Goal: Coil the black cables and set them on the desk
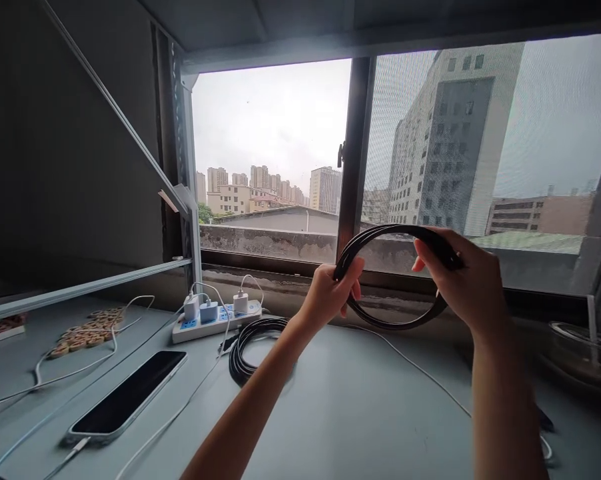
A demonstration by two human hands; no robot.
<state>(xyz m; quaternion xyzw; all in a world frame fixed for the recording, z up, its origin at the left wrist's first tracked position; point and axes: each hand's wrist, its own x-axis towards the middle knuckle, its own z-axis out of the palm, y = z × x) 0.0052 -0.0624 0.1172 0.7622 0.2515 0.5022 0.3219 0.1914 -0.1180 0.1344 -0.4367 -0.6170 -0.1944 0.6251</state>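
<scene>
Cable coil (380,323): black, held up in front of window (280,147), above desk (355,413).
L hand (330,293): pinches coil's left side.
R hand (468,283): closed around coil's right side.

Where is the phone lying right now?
In the head view the phone lies screen-up on the grey table at lower left, just in front of the power strip and left of the person's left forearm.

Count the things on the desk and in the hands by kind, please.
Black cable coils: 2, one held up by the left hand and right hand, one on the desk
Phones: 1
Power strips: 1
Plugged chargers: 3
Total: 7
</scene>
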